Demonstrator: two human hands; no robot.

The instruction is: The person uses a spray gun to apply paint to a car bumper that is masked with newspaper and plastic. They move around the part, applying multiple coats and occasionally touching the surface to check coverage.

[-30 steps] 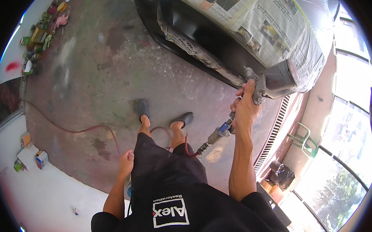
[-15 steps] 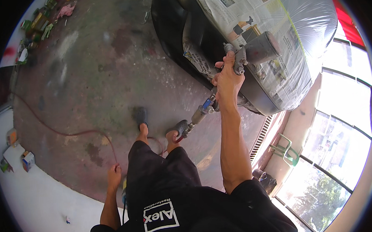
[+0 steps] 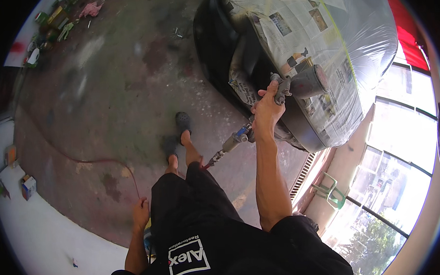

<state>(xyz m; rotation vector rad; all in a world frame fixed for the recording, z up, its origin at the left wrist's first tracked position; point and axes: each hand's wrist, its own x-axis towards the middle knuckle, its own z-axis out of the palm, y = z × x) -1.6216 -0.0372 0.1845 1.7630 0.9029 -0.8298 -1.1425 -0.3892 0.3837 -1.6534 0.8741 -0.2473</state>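
My right hand is closed around the handle of a spray gun, a metal one with a grey cup sticking out to the right. Under the handle hangs an inline air fitting with a blue part, joined to a red hose. The gun is over the edge of a black-painted car body panel, beside masking newspaper; whether spray comes out I cannot tell. Low at my left side, my left hand is closed on the red air hose, which runs off across the floor to the left.
Clear plastic sheeting covers the car beyond the newspaper. Cans and rags lie at the far left, small boxes at the left wall. A floor grate, a green chair and large windows line the right.
My right foot has stepped forward and across to the left. The car sits lower and further right in view. Both hands keep their holds, the spray gun staying near the panel.
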